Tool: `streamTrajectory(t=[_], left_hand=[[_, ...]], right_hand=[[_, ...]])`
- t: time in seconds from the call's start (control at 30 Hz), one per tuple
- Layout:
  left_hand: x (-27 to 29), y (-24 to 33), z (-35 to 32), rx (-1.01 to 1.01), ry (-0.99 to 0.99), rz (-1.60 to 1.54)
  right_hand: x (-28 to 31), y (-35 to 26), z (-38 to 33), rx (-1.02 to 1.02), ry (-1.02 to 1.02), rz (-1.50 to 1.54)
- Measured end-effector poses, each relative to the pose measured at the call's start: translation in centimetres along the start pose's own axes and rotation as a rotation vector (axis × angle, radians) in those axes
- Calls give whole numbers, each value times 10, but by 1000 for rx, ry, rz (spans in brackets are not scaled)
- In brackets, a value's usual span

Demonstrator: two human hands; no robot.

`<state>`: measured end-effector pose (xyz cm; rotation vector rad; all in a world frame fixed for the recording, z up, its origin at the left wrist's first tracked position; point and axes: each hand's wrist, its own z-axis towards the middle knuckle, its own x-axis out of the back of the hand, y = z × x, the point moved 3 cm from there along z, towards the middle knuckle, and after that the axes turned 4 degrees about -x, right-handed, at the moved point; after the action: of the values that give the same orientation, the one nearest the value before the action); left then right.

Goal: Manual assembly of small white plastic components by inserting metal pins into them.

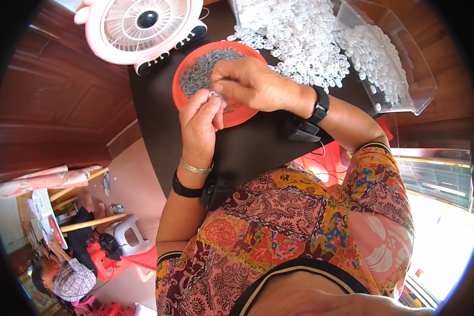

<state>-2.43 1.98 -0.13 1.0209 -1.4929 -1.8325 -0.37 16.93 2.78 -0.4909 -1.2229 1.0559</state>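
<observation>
White oval piece [214,94] in the head view: it shows at the fingertips of the left hand [199,121], over an orange bowl [237,118], with thumb and forefinger pinched closed on it. The right hand [255,84] bends in just above, its fingers curled close together; whether they hold anything, I cannot tell. Grey pins [197,73] fill much of the bowl, which stands on a dark table [258,145]. Beyond the right hand lies a heap of white pieces [305,45], with more in a clear tray [420,87] beside it. Any marking on the pieces, or on the pink-and-white fan [147,39], is too small to read.
</observation>
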Motion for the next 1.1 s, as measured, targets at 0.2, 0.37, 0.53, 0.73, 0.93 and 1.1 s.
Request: streamTrajectory(t=[0.2,0.37,0.53,0.73,0.93,1.1], left_hand=[[0,-1,1,-6,18,2],[11,-2,3,-41,57,7],[6,2,3,-8,32,42],[7,2,3,-5,98,55],[7,-1,3,-31,121,27],[8,-2,3,-24,111,18]], right_hand=[[2,-3,-1,32,48,-48],[53,2,9,-45,222,-466],[102,68,4,-249,197,-955],[90,87,8,-359,-17,-1024],[89,101,6,-300,75,-969],[86,95,3,-302,40,-902]])
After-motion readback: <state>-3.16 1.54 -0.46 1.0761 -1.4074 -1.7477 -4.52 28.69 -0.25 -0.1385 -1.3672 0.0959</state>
